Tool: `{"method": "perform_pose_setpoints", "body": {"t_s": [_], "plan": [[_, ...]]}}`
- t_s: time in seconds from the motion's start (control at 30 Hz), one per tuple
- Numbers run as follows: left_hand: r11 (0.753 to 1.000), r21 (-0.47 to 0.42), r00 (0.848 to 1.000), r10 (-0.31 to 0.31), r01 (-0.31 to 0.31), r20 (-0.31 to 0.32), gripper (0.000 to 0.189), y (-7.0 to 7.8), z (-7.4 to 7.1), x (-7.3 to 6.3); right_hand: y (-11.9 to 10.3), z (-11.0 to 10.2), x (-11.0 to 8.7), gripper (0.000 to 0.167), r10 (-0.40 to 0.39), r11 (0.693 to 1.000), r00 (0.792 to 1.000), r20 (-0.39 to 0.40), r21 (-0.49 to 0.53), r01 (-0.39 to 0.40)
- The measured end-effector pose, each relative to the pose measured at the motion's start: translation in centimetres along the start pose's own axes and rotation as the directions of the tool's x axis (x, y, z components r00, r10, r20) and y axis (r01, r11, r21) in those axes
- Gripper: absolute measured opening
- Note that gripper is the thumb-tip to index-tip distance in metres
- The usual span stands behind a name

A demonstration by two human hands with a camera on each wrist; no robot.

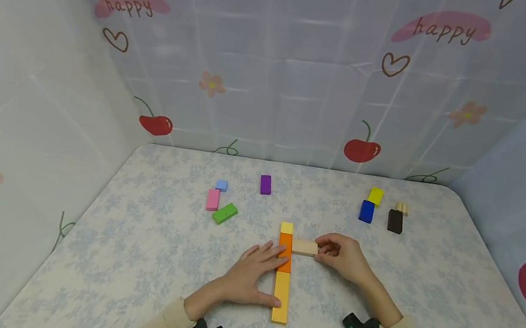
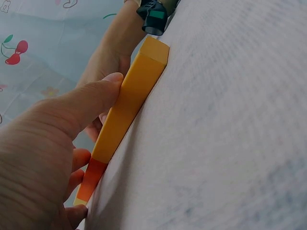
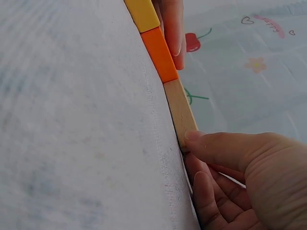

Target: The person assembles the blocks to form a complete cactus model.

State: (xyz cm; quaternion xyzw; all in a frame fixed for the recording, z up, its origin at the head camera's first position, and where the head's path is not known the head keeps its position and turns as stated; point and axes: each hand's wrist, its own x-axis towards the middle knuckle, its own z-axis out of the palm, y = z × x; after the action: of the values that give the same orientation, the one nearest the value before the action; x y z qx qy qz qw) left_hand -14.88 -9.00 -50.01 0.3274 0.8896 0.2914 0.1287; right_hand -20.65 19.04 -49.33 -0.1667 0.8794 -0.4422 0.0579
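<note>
A straight row of blocks lies on the table: a long amber block (image 1: pixel 278 316), an orange block (image 1: pixel 283 267) and a small yellow block (image 1: pixel 287 227) at the far end. My left hand (image 1: pixel 250 276) rests spread across this row, fingertips on the orange block and thumb on the amber block (image 2: pixel 129 98). From the right, a pale wooden block (image 1: pixel 304 248) meets the side of the orange block at a right angle. My right hand (image 1: pixel 342 257) pinches the free end of that wooden block (image 3: pixel 178 108) between thumb and fingers.
Toward the back left lie a pink block (image 1: pixel 212 200), a green block (image 1: pixel 225 214) and a light blue block (image 1: pixel 221 185). A purple block (image 1: pixel 266 185) lies back centre. Back right are a yellow block (image 1: pixel 376 195), dark blue block (image 1: pixel 367 211), black block (image 1: pixel 395 221) and small cream ridged piece (image 1: pixel 402 208).
</note>
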Motion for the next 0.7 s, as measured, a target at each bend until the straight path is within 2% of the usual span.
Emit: {"method": "perform_pose_setpoints", "body": {"t_s": [0.27,0.5,0.6,0.7], "plan": [[1.0,0.002,1.0,0.01,-0.01,-0.006,0.086,-0.1,-0.1,0.0,0.0,0.1,0.1,0.028,-0.006,1.0,1.0,-0.001,0.006,0.006],[1.0,-0.014,1.0,0.018,-0.019,-0.011,0.087,0.0,-0.1,-0.1,0.3,-0.3,0.0,0.037,-0.006,1.0,1.0,-0.009,0.022,0.006],[1.0,-0.018,1.0,0.015,-0.015,-0.006,0.087,-0.1,0.0,0.0,0.7,-1.2,0.0,0.04,-0.013,1.0,0.999,-0.052,-0.012,0.013],[1.0,-0.015,1.0,0.018,-0.018,-0.007,0.087,-0.2,0.1,0.0,1.3,-2.5,0.1,0.041,-0.011,0.996,0.989,-0.147,-0.084,-0.001]]}}
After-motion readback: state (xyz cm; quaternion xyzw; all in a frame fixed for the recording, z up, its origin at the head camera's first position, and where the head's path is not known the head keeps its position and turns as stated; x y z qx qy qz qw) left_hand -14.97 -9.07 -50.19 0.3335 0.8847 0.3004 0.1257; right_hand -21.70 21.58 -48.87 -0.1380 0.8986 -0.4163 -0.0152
